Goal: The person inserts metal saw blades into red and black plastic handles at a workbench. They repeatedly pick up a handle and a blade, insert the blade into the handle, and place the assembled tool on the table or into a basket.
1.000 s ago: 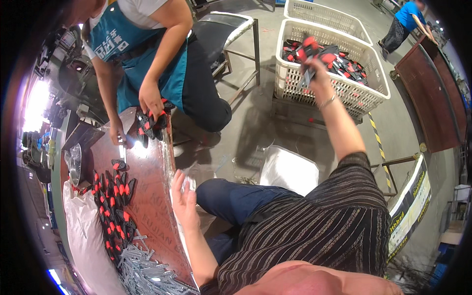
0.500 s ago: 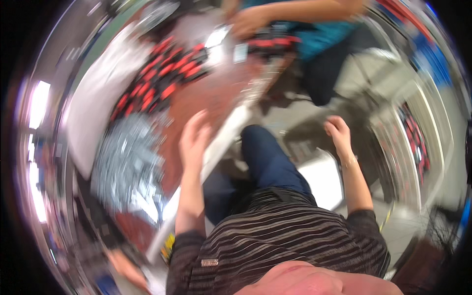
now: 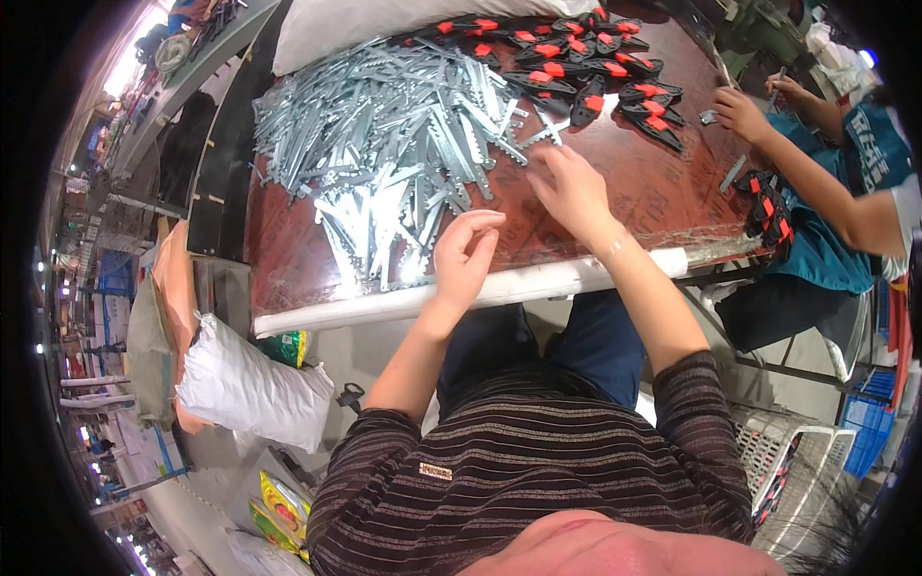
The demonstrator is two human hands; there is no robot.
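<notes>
Sack lay along the bench's back edge, behind strips; black-red clips crowded right of them, a co-worker's hand over the right edge. Strips were silver, flat, toothed, some glaring, heaped from left edge toward front. Left hand: thumb apart from fingers. Right hand: fingers loosely parted beside pile; contact unclear.
</notes>
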